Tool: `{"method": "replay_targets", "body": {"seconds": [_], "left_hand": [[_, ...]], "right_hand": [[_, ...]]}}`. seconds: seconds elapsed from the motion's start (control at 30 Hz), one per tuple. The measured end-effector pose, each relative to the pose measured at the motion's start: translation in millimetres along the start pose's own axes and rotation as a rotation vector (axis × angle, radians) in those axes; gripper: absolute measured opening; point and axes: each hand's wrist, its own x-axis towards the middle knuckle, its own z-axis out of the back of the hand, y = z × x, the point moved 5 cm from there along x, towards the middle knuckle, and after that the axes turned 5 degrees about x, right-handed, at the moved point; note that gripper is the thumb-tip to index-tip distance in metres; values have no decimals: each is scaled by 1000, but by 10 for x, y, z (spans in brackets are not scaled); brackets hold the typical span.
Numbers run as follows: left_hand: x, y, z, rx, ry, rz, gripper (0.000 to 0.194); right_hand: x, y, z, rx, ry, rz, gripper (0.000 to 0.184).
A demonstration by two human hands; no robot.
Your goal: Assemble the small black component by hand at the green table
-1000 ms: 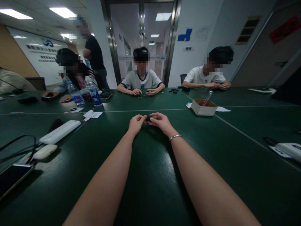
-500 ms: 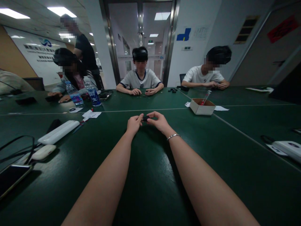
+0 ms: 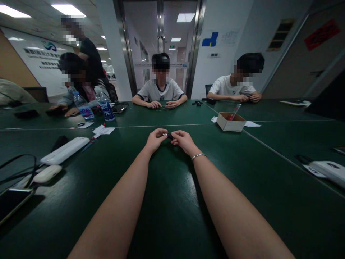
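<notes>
Two bare hands meet near the centre of the frame, above the green table. Between them: one small dark object, mostly covered by fingers; shape and identity not readable. Right hand: thumb and fingers pinch the object's right end; the curled lower fingers are partly shadowed. Left hand: fingertips closed about the left end, where a bright sliver shows; cannot tell whether this belongs to the dark object or is a separate part. Both forearms run off the bottom edge. Silver bracelet on the right wrist.

Right of centre: open box, near wall hiding its floor; a transparent tube with red in it leans out, its lower end out of sight. Far right: white device, cut by the frame edge, overlapping a card whose mark is only partly visible.

Lower left: phone, cropped by the left edge; above it a pale rounded item beside dark cable, and a long white block hiding part of something black.

Upper left: two bottles, label text blurred. Top centre: seated co-worker, hands at the table; anything held there is too small to make out.
</notes>
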Motion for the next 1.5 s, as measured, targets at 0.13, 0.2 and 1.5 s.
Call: {"method": "replay_targets", "body": {"seconds": [0.13, 0.2, 1.5], "left_hand": [[-11, 55, 17, 78, -47, 125, 26], [-17, 79, 5, 156, -32, 123, 26], [-80, -79, -36, 275, -56, -99, 11]], "right_hand": [[25, -10, 15, 8, 7, 25, 11], [41, -16, 25, -12, 10, 44, 15], [10, 3, 53, 143, 33, -4, 17]]}}
